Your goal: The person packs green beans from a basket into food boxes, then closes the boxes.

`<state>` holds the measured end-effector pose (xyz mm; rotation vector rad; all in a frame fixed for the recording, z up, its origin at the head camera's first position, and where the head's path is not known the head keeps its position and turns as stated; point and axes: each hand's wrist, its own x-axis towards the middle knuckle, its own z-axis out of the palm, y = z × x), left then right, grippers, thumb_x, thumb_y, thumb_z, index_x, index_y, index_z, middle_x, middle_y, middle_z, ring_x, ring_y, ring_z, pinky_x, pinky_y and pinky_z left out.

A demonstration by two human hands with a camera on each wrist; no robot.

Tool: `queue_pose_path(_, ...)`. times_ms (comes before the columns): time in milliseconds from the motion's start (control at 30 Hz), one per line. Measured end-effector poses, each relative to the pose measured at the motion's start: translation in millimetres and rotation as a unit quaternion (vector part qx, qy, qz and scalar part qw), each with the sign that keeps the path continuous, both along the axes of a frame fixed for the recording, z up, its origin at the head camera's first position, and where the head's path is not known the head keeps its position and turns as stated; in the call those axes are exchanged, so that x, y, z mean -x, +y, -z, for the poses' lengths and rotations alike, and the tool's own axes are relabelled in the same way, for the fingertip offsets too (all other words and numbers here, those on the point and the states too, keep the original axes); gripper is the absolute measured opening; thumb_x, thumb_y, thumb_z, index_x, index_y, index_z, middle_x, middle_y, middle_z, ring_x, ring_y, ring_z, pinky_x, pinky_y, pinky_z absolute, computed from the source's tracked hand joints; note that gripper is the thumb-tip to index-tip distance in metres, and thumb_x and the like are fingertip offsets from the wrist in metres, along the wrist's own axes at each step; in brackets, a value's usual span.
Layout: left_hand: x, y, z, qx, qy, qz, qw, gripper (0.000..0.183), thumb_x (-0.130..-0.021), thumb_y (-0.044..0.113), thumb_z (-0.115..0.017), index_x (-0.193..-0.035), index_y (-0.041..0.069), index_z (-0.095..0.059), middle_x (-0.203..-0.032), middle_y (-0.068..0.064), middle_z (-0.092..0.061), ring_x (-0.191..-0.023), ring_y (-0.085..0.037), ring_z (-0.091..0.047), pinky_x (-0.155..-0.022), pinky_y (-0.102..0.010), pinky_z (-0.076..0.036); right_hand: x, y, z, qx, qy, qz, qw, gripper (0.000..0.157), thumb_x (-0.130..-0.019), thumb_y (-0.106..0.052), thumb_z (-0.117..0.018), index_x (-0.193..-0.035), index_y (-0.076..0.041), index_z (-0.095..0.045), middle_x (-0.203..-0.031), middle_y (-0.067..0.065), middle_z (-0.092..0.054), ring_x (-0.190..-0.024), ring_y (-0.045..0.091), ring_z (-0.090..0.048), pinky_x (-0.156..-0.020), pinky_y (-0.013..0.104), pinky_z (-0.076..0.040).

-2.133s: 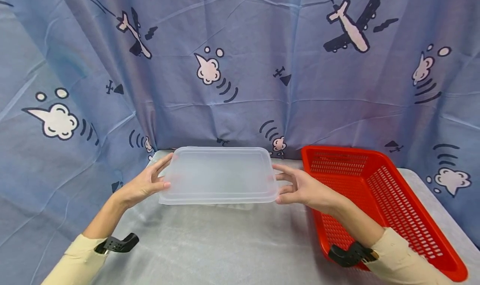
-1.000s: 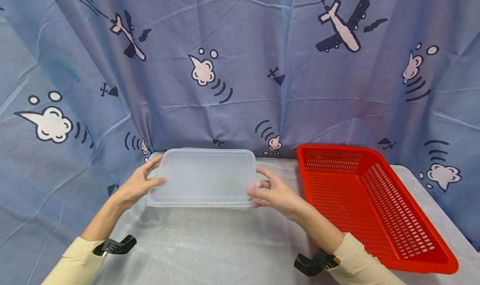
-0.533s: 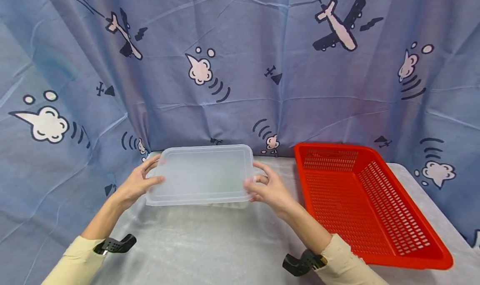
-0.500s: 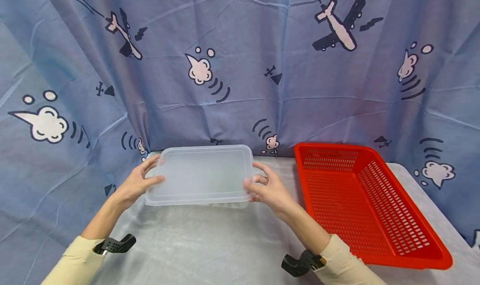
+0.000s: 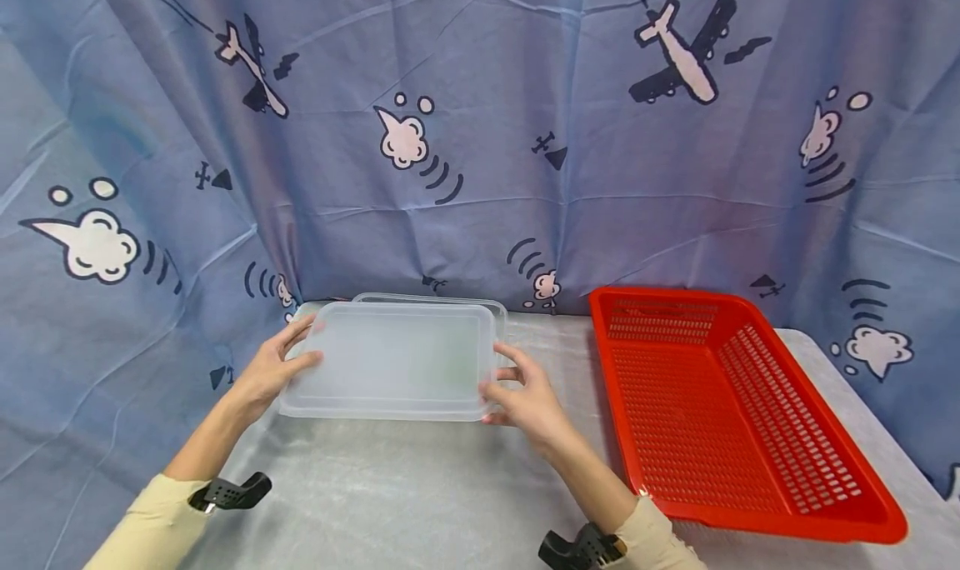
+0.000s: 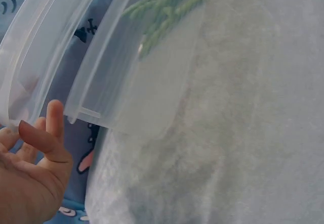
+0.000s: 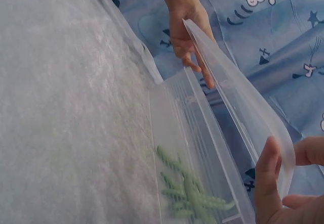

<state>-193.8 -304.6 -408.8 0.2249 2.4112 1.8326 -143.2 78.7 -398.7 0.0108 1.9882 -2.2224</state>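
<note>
Both hands hold a translucent white rectangular plastic lid [image 5: 397, 357] by its two ends. My left hand [image 5: 270, 376] pinches the left end between thumb and fingers. At the other end, my right hand [image 5: 528, 402] grips with its thumb near the front corner. Beneath the lid stands a clear plastic container [image 7: 177, 107], with a gap between its rim and the lid in both wrist views. Several slender green pods [image 7: 190, 196] lie inside it. From the head camera, the lid hides most of the container; only its far and right rim shows.
A red perforated plastic basket [image 5: 615, 387] stands to the right of the container. All rest on a table with a pale grey cover [image 5: 390, 495]. A blue curtain [image 5: 480, 137] printed with planes hangs close behind and at the left.
The lid has shifted left and, most recently, towards me, uncovering the container's far rim. My right hand has moved left with it, and its forearm has left the basket's area.
</note>
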Motion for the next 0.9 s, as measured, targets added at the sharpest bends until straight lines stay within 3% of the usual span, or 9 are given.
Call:
queue_pose_path(233,5.2,2.6,7.9,0.019,0.008,-0.018,0.9996,0.076,-0.101,0.012,-0.066,-0.163,0.009,-0.023,-0.161,-0.021,-0.028,-0.147,-0.041,-0.019,-0.109,-0.06,-0.027,2.1,-2.4,9.0,-0.001,0.015,0.022,1.0,0.068,-0.085,0.01,-0.068,-0.149,-0.003,-0.048,-0.112,0.02,-0.044,-0.072,0.02,-0.061,-0.055,0.037,-0.058)
queue_pose_path(400,10.4,7.6,9.9,0.027,0.014,-0.037,0.9988,0.071,-0.101,0.012,-0.064,-0.162,0.009,-0.026,-0.158,-0.02,-0.033,-0.135,-0.045,-0.038,-0.1,-0.039,-0.039,5.9,-2.7,12.2,-0.001,0.032,0.035,0.999,0.067,-0.085,0.01,-0.068,-0.148,-0.002,-0.049,-0.109,0.019,-0.046,-0.067,0.018,-0.06,-0.053,0.035,-0.057)
queue_pose_path(533,15.0,13.2,11.9,0.015,0.015,-0.049,0.9986,0.07,-0.101,0.01,-0.062,-0.162,0.009,-0.027,-0.158,-0.02,-0.034,-0.136,-0.043,-0.038,-0.095,-0.028,-0.039,10.8,-2.3,14.3,-0.006,0.048,0.049,0.998,0.065,-0.085,0.009,-0.071,-0.146,-0.001,-0.052,-0.108,0.019,-0.047,-0.063,0.016,-0.058,-0.053,0.033,-0.057)
queue_pose_path(900,28.9,31.0,18.8,-0.039,0.011,-0.09,0.9951,0.067,-0.1,0.005,-0.059,-0.161,0.008,-0.03,-0.159,-0.016,-0.035,-0.136,-0.03,-0.038,-0.097,-0.024,-0.036,26.4,-1.0,28.2,-0.047,0.12,0.09,0.988,0.058,-0.086,0.004,-0.075,-0.14,0.004,-0.056,-0.103,0.016,-0.048,-0.056,0.012,-0.054,-0.047,0.031,-0.053)
